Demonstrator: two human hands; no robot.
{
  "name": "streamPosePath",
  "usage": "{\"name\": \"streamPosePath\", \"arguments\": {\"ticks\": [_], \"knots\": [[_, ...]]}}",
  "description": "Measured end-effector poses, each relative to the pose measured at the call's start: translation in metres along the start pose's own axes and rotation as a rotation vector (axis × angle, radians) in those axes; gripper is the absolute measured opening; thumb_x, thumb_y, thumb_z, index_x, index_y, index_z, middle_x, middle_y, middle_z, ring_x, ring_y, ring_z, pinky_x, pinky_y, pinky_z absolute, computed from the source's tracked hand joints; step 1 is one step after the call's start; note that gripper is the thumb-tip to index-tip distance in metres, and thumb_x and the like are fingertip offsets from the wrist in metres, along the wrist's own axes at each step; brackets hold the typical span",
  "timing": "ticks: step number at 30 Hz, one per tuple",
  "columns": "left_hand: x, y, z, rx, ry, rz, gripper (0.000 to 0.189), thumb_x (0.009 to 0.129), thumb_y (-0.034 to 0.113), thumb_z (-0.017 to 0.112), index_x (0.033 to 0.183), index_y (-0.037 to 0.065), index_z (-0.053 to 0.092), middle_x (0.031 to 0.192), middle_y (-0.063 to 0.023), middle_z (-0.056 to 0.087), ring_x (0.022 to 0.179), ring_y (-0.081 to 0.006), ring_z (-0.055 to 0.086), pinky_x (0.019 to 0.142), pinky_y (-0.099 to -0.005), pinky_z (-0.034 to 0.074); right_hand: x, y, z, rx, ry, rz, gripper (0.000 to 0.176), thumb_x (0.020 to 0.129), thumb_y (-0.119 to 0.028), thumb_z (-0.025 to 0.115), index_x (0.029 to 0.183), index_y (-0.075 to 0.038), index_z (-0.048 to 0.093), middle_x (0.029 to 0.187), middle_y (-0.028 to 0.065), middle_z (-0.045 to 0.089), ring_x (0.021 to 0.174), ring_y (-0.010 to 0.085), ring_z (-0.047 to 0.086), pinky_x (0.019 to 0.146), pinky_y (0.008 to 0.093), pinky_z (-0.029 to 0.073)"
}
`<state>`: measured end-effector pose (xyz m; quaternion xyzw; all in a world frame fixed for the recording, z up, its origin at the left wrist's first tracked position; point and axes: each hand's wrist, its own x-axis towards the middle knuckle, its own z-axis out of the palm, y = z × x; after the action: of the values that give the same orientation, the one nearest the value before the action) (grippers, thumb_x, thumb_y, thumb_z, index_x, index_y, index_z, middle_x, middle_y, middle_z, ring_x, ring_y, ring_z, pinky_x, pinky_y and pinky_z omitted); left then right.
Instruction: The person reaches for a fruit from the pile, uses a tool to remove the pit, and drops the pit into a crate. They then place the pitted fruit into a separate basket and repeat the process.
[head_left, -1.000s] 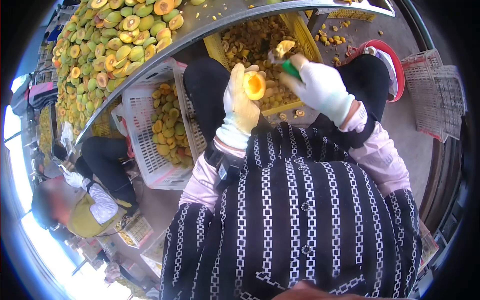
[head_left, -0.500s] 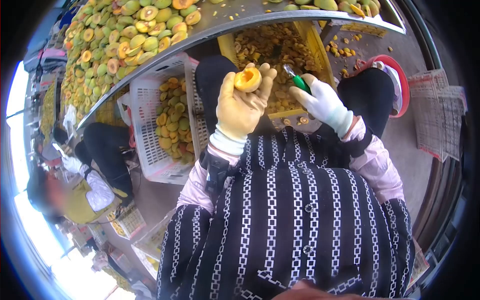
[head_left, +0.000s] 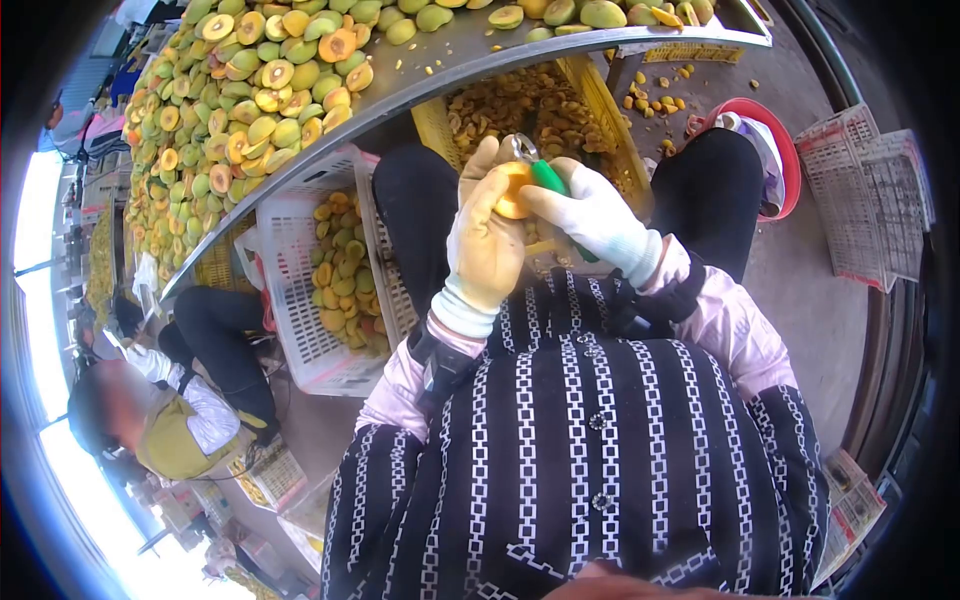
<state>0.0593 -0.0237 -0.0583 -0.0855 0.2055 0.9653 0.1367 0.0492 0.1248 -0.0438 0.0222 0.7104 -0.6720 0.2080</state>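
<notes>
My left hand point(head_left: 487, 235), in a stained yellowish glove, is closed around an orange fruit half point(head_left: 514, 190). In a white glove, my right hand point(head_left: 592, 212) grips a green-handled tool point(head_left: 549, 178). The tool's metal end point(head_left: 525, 148) is at the upper rim of the fruit, and my right thumb touches the fruit's side. Both hands meet above my lap, in front of a yellow crate point(head_left: 432, 128) that holds fruit scraps point(head_left: 540, 95).
A metal table point(head_left: 440, 62) heaped with halved fruit point(head_left: 270, 90) spans the top. A white crate point(head_left: 290, 270) with fruit stands left, a red bucket point(head_left: 790, 165) right, beside stacked crates point(head_left: 865, 200). A co-worker point(head_left: 180, 430) sits at far left.
My right hand has moved left to the fruit, bringing the tool against it. My left hand has turned and its fingers have closed more around the fruit. The view has shifted slightly.
</notes>
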Motion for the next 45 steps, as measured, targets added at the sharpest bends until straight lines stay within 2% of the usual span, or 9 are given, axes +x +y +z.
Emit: {"name": "streamPosePath", "arguments": {"ticks": [3,12,14,18,31,34,37,42,45], "knots": [[-0.001,0.005,0.006,0.329,-0.035,0.015,0.037,0.094,0.004,0.048,0.131,0.003,0.044,0.122,-0.0109,0.055,0.115,-0.0203,0.053,0.1,-0.0331,0.044,0.007,0.003,-0.007,-0.025,0.017,-0.005,0.033,0.086,-0.03,0.065,0.098,-0.001,0.055,0.07,0.0028,0.059,0.053,0.0089,0.055,0.047,0.0228,0.045],[-0.005,0.002,-0.015,0.046,0.004,-0.03,0.038,0.09,-0.007,0.052,0.126,0.004,0.05,0.126,-0.0131,0.055,0.119,-0.0243,0.052,0.101,-0.0338,0.046,-0.01,-0.006,-0.032,0.204,0.072,0.036,0.031,0.089,-0.027,0.06,0.109,-0.004,0.054,0.071,0.0029,0.058,0.053,0.0101,0.055,0.049,0.024,0.045],[-0.001,-0.003,-0.012,0.09,-0.037,0.102,0.04,0.09,-0.006,0.055,0.127,0.008,0.051,0.127,-0.011,0.055,0.119,-0.0237,0.052,0.102,-0.0335,0.045,-0.019,-0.003,-0.033,-0.073,0.08,0.005,0.035,0.088,-0.027,0.06,0.114,-0.005,0.054,0.073,0.0046,0.06,0.058,0.009,0.058,0.054,0.0243,0.047],[0.001,-0.01,-0.015,0.181,-0.059,0.142,0.038,0.092,0.0,0.055,0.129,0.009,0.051,0.131,-0.0101,0.053,0.121,-0.0266,0.051,0.102,-0.0381,0.045,-0.023,0.014,-0.027,-0.416,0.168,-0.35,0.04,0.086,-0.026,0.063,0.12,-0.008,0.052,0.083,0.018,0.065,0.073,0.0341,0.066,0.066,0.0382,0.052],[-0.005,-0.012,-0.006,0.412,0.009,0.328,0.037,0.087,-0.004,0.061,0.122,0.007,0.052,0.125,-0.0091,0.055,0.111,-0.0178,0.055,0.096,-0.031,0.048,-0.017,0.019,-0.021,-0.644,0.178,-0.293,0.038,0.085,-0.027,0.061,0.118,-0.008,0.053,0.081,0.0195,0.065,0.077,0.0368,0.065,0.069,0.042,0.052],[-0.006,0.005,-0.006,0.363,0.009,0.408,0.034,0.089,-0.002,0.058,0.121,0.01,0.056,0.124,-0.0084,0.057,0.107,-0.0239,0.059,0.092,-0.0416,0.052,-0.004,0.05,-0.041,-0.654,0.254,-0.154,0.04,0.085,-0.028,0.059,0.119,-0.007,0.053,0.085,0.0218,0.066,0.079,0.0375,0.065,0.07,0.0428,0.051],[-0.012,0.045,-0.019,0.559,0.094,0.622,0.031,0.092,0.005,0.057,0.123,0.007,0.053,0.122,-0.01,0.055,0.104,-0.0245,0.059,0.092,-0.0402,0.052,-0.003,0.05,-0.039,-0.665,0.229,-0.212,0.042,0.085,-0.027,0.059,0.12,-0.005,0.05,0.085,0.0247,0.064,0.081,0.0401,0.064,0.072,0.0446,0.05],[-0.041,0.143,-0.072,1.348,0.727,1.078,0.045,0.088,0.005,0.063,0.129,0.001,0.046,0.12,-0.0095,0.054,0.108,-0.0195,0.053,0.094,-0.0297,0.045,0.023,0.05,-0.038,-0.624,0.126,-0.249,0.039,0.084,-0.023,0.06,0.117,-0.004,0.05,0.081,0.0253,0.063,0.08,0.0418,0.062,0.07,0.0459,0.049],[-0.021,0.155,-0.047,1.258,0.617,0.939,0.046,0.087,0.005,0.065,0.129,0.001,0.047,0.121,-0.0103,0.056,0.111,-0.0208,0.054,0.097,-0.0319,0.043,0.037,0.064,-0.036,-0.56,0.01,-0.236,0.033,0.086,-0.023,0.059,0.111,-0.003,0.053,0.08,0.025,0.062,0.079,0.0414,0.062,0.069,0.0453,0.049]]}}
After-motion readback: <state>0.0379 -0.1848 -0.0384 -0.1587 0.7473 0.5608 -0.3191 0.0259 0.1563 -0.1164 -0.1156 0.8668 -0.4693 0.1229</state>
